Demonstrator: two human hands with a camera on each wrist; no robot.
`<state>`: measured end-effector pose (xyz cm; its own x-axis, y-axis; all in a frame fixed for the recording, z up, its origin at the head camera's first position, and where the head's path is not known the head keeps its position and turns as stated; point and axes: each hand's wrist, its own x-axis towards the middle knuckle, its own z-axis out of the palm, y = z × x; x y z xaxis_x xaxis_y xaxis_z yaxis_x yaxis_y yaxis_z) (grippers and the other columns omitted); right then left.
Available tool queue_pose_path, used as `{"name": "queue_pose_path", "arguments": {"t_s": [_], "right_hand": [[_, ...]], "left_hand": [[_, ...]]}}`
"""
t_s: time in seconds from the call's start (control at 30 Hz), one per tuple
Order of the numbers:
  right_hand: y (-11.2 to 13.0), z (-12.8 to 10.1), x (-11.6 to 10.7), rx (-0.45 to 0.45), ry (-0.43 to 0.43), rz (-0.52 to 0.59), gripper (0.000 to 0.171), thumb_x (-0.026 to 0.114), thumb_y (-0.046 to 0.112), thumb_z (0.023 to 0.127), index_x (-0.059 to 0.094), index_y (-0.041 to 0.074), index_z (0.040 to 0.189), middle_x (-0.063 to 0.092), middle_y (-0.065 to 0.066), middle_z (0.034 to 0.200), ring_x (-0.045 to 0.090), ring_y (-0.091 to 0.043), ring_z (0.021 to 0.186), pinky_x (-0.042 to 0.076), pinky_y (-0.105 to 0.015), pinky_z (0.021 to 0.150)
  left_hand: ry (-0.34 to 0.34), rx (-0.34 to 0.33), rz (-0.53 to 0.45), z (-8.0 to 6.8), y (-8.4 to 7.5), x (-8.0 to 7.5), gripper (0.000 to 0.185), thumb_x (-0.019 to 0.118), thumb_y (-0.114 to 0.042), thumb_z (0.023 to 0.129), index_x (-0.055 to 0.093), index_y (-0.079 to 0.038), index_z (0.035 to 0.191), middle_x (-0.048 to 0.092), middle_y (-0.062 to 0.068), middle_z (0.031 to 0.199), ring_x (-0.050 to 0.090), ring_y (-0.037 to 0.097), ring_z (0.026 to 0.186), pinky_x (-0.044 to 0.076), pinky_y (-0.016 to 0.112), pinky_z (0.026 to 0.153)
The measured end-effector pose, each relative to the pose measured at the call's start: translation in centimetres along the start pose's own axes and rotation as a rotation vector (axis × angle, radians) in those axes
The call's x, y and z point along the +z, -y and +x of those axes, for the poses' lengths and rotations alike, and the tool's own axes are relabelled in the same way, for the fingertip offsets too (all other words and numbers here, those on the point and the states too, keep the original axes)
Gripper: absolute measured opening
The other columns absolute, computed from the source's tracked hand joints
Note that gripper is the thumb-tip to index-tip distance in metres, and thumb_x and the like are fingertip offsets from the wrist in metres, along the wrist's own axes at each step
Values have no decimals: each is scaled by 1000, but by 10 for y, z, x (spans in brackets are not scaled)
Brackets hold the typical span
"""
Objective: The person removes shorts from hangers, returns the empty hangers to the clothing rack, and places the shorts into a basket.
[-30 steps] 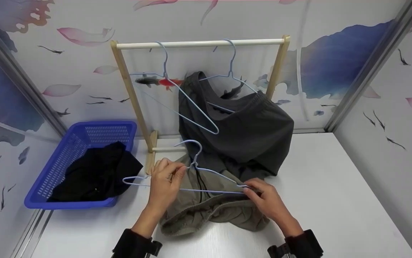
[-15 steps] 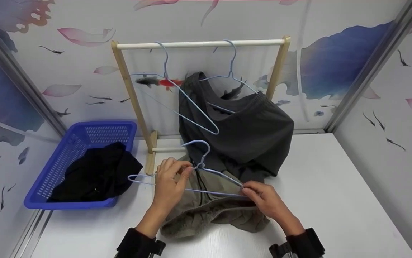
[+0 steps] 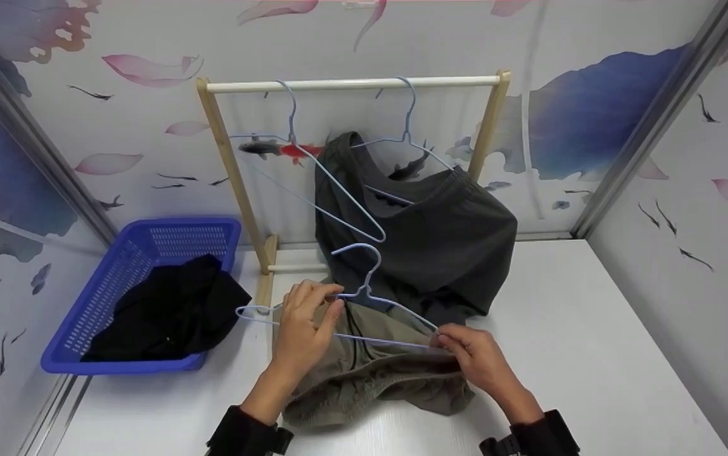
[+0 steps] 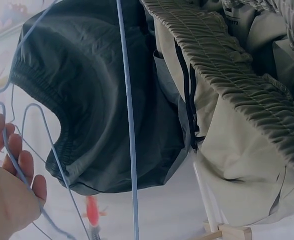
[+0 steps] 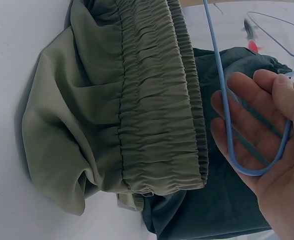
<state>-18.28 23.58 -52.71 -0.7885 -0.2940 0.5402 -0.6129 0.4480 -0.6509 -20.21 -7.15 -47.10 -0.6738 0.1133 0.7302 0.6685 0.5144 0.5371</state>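
Both hands, left (image 3: 303, 323) and right (image 3: 471, 358), grip the hanger (image 3: 364, 316) above the olive shorts (image 3: 370, 377), not yet threaded; grey shorts (image 3: 440, 240) already hung.

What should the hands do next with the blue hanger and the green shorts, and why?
Probably slide the right end of the blue hanger into the waistband of the green shorts. The left hand pinches the hanger near its neck and the right hand grips its right end just above the shorts, which lie crumpled on the table, not yet on the hanger.

A thin light-blue wire hanger (image 3: 351, 310) lies tilted over crumpled olive shorts (image 3: 376, 373) with elastic waistband.
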Motion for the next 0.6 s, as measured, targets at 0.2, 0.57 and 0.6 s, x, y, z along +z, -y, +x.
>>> {"name": "queue_pose_path", "arguments": {"t_s": [0.2,0.57,0.6], "right_hand": [[0,-1,-6,30,-45,-49,22,67,-8,93,74,12,87,75,4,84,69,-10,74,50,-13,69],[2,3,-25,72,-99,-117,23,68,-11,91,73,11,85,74,4,81,69,-9,73,52,-14,69],[2,3,-27,84,-99,-128,23,68,-10,91,72,11,85,74,4,81,69,-9,74,53,-15,69]], "left_hand": [[3,48,33,1,1,-2,36,75,-2,90,70,-5,126,67,8,118,62,27,112,45,47,97],[-16,165,155,0,7,-6,34,59,-21,106,65,0,132,63,17,131,59,32,121,44,49,103],[-19,175,167,0,8,-7,35,56,-24,108,65,0,132,63,17,131,59,32,121,44,50,102]]}}
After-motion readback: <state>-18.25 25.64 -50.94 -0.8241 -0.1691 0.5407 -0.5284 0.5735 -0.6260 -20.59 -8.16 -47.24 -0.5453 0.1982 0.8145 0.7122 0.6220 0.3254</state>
